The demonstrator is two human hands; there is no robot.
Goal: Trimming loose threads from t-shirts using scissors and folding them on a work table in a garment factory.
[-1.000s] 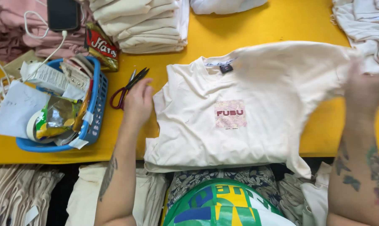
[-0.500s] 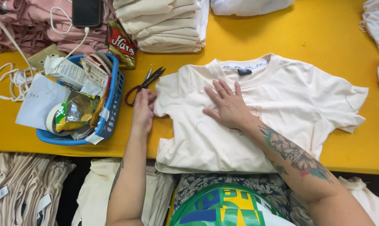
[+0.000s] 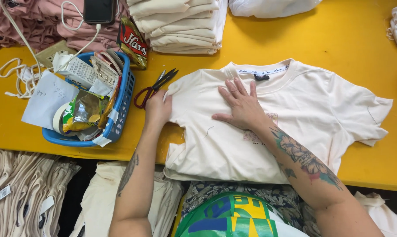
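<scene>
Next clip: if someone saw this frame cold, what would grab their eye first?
Probably the cream T-shirt spread front-up across the bright yellow table, with the right hand pressed flat on its chest and the left hand gripping the folded-in sleeve edge. Next, the blue basket crammed with packets and paper at the left, with red-handled scissors lying between it and the shirt.

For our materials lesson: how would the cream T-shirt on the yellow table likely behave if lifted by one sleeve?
Probably floppy: the cream T-shirt already wrinkles near the left hand. Likely light, lying thin and flat under the right hand.
</scene>
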